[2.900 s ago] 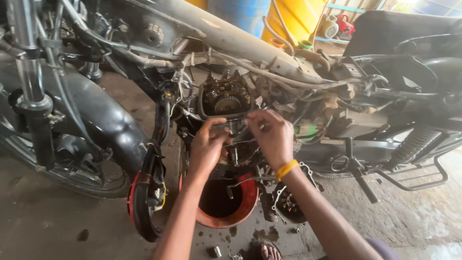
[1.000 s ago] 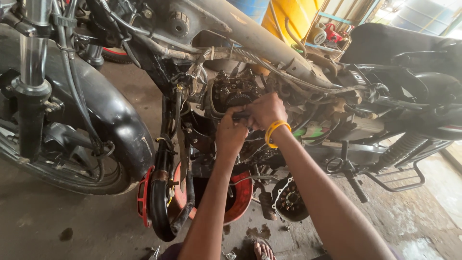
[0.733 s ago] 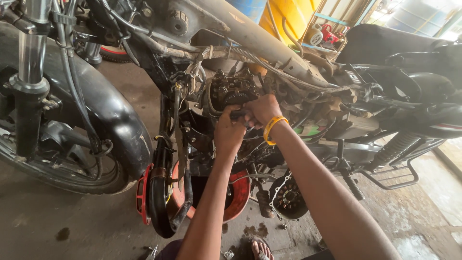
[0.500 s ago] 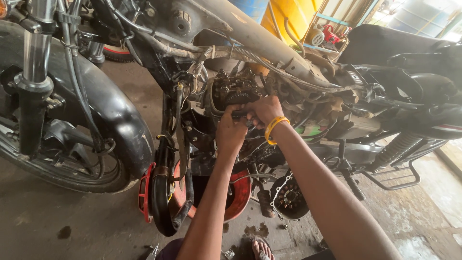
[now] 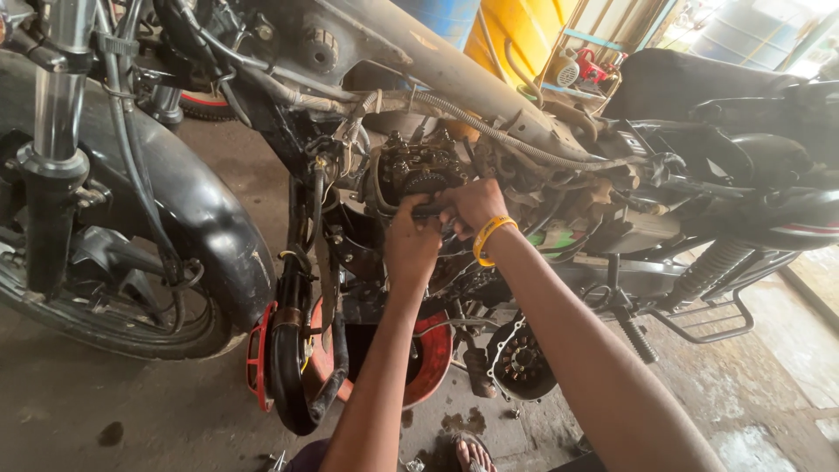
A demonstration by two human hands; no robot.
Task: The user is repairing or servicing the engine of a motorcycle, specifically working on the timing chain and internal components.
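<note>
Your left hand [image 5: 411, 245] and right hand [image 5: 472, 205] are closed together on a short dark tool [image 5: 428, 210], its long axis roughly level, pointing left, just below the exposed engine head [image 5: 419, 170] beneath the frame tube [image 5: 454, 74].

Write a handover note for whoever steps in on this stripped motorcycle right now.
Left hand: gripping a dark tool or part against the exposed grey metal engine head; which one is unclear.
Right hand, yellow wristband: closed on the same spot.
Red round drain basin sits on the floor beneath the engine.
Done: engine covers off.
Left: whatever is being worked at the head; reassembly.
</note>
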